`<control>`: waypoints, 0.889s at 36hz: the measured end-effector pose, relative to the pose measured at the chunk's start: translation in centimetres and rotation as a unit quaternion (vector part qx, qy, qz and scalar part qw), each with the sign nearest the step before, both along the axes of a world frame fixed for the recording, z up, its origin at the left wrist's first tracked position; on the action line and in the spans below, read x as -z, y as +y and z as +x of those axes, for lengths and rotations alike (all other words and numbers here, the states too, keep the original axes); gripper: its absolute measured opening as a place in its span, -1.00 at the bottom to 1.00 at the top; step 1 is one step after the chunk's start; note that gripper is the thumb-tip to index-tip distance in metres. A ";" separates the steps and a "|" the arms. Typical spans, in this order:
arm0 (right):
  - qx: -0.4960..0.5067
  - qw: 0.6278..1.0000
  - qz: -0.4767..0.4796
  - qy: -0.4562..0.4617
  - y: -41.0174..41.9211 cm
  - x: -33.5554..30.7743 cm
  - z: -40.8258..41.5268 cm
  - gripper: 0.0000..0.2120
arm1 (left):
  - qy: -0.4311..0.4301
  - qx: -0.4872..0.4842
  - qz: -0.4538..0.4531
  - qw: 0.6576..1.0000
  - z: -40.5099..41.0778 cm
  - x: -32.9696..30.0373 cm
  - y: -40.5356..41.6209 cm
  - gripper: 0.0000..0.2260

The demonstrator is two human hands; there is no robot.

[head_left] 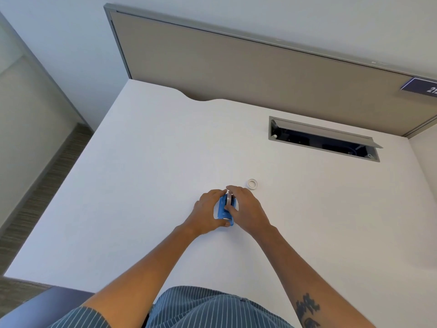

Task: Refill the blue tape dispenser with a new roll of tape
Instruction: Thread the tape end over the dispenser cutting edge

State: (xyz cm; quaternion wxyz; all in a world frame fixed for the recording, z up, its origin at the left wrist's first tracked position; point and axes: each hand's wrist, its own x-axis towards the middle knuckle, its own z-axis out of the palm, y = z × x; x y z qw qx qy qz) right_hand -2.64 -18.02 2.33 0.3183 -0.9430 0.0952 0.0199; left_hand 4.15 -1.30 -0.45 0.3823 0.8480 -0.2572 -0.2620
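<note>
Head view of a white desk (pixel 146 176). The blue dispenser (pixel 224 210) sat near the middle of the desk, directly in front of the person, held between both hands. The left hand (pixel 208 213) gripped the dispenser from its left side, fingers curled around the body and the thumb lying along its near end. The right hand (pixel 248 209) came in from the right, its fingers curled over the top; the thumb and forefinger pinched a roll (pixel 229 199) standing on edge in the dispenser's well. How deeply the roll was seated could not be told. A second, small white ring (pixel 252 183) lay flat on the desk just beyond and to the right of the right hand, not touching it; whether it was a spent core or a tape roll could not be told. Farther back and to the right, an open cable hatch (pixel 324 139) was set into the desktop. A tan partition (pixel 236 72) stood along the desk's far edge, bearing a dark sign (pixel 421 87) at its right end. Striped sleeves (pixel 212 308) appeared at the bottom edge.
</note>
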 end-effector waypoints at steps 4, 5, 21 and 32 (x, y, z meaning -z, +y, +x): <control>0.002 1.000 -0.002 0.004 0.2 0.0 0.1 -0.54 | -0.005 -0.003 -0.003 1.000 0.0 0.1 -0.2 -0.15; 0.003 1.000 -0.003 0.004 0.2 0.0 0.1 -0.55 | -0.005 -0.003 -0.004 1.000 -0.1 0.1 -0.2 -0.16; 0.073 0.997 0.027 0.030 0.1 0.1 0.0 -0.66 | -0.022 -0.005 -0.045 0.999 -0.1 0.0 -0.2 -0.28; 0.105 0.990 0.097 -0.004 -0.3 0.0 0.4 -0.87 | -0.043 -0.034 -0.077 0.995 0.0 -0.2 -0.7 -0.61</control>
